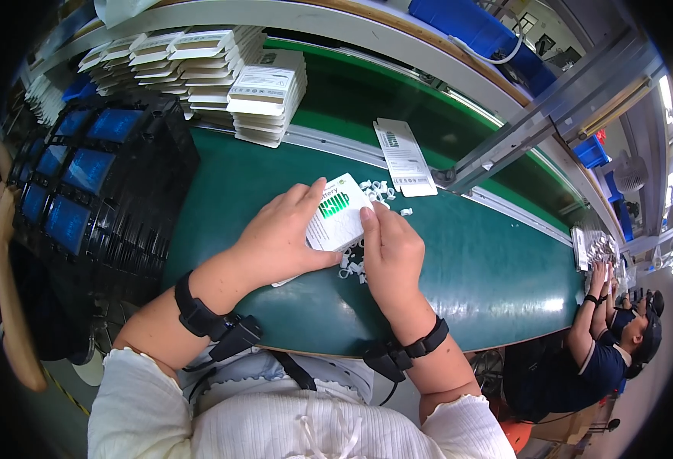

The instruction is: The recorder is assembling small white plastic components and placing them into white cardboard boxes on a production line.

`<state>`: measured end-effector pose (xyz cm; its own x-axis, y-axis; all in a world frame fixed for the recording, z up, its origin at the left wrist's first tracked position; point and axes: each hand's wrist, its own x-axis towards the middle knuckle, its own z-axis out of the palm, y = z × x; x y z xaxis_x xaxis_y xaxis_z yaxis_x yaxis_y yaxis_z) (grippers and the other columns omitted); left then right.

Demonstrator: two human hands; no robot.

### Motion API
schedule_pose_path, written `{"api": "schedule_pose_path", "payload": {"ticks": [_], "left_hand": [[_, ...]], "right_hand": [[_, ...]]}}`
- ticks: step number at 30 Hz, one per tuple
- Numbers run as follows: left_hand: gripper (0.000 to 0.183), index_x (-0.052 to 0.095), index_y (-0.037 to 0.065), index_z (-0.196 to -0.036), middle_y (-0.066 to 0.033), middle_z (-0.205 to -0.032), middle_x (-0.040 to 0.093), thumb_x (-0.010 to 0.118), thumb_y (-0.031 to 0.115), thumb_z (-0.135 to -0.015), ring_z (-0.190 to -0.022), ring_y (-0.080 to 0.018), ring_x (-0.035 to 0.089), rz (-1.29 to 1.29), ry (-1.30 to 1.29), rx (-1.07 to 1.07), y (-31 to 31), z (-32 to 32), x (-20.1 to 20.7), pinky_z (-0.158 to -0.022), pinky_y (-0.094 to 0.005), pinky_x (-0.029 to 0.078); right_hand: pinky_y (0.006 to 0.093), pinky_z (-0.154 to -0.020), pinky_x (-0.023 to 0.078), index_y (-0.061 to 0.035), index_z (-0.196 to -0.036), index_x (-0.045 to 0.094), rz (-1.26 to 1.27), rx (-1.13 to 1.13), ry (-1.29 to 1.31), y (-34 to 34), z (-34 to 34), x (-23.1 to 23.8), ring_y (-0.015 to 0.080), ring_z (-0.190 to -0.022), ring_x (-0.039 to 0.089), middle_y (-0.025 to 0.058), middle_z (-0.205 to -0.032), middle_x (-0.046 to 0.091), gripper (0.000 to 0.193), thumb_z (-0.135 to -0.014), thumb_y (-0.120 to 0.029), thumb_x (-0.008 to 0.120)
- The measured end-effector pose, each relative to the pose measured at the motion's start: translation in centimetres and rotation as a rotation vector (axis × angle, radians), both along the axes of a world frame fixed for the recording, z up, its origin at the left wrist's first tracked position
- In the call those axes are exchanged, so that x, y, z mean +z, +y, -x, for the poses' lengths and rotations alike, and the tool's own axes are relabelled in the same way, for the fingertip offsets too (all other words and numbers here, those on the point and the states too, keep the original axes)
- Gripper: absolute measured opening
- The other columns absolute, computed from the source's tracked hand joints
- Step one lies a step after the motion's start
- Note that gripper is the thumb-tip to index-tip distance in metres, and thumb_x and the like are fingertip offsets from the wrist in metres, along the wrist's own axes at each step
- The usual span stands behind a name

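Note:
A small white cardboard box (pixel 335 215) with green print on its face is tilted between my hands over the table. Along its left side, my left hand (pixel 279 229) is wrapped round it, with the thumb at the lower edge. My right hand (pixel 394 249) is closed at the box's right edge, thumb against the card and the other fingers curled. What lies under those curled fingers is hidden. Small white plastic clips (pixel 351 269), some ring-shaped, lie loose around and behind the box. A white edge of card shows beneath my left wrist.
Flat white cartons (pixel 267 96) are stacked at the back left. A single flattened carton (pixel 405 157) leans at the back of the green table (pixel 474 268). Black crates with blue panels (pixel 87 170) stand at the left. A metal post rises at the back right; a co-worker (pixel 604 344) works far right.

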<state>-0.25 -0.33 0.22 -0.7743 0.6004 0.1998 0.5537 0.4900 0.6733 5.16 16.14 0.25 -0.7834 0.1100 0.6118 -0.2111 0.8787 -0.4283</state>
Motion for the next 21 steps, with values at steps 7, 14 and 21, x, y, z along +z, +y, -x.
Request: {"api": "schedule_pose_path", "payload": {"ticks": [7, 14, 21], "left_hand": [[0.092, 0.032, -0.006, -0.132, -0.0197, -0.113, 0.048, 0.077, 0.034, -0.062, -0.106, -0.0347, 0.05, -0.128, 0.062, 0.033, 0.82, 0.02, -0.38, -0.09, -0.0394, 0.042], [0.1, 0.023, -0.002, -0.138, -0.0196, -0.115, 0.045, 0.077, 0.036, -0.063, -0.105, -0.035, 0.051, -0.054, 0.161, 0.012, 0.47, -0.19, -0.36, -0.089, -0.0399, 0.043], [0.099, 0.02, -0.003, -0.139, -0.0197, -0.112, 0.045, 0.075, 0.034, -0.065, -0.101, -0.0352, 0.052, -0.058, -0.025, 0.02, 0.39, -0.61, 0.13, -0.083, -0.0377, 0.047]], "right_hand": [[0.0227, -0.052, 0.047, 0.0047, -0.11, 0.051, 0.705, 0.152, -0.145, -0.32, 0.08, -0.49, 0.0098, -0.062, 0.057, 0.0097, -0.08, 0.061, 0.033, -0.086, -0.015, 0.063], [0.0198, -0.051, 0.045, 0.0045, -0.113, 0.048, 1.085, 0.199, -0.129, -0.04, 0.48, 0.06, 0.0076, -0.06, 0.054, 0.0067, -0.077, 0.058, 0.034, -0.087, -0.013, 0.062], [0.0193, -0.053, 0.045, 0.0033, -0.117, 0.047, 0.995, 0.197, -0.066, -0.36, 0.31, 0.08, 0.0069, -0.063, 0.054, 0.0061, -0.079, 0.058, 0.036, -0.087, -0.012, 0.061]]}}
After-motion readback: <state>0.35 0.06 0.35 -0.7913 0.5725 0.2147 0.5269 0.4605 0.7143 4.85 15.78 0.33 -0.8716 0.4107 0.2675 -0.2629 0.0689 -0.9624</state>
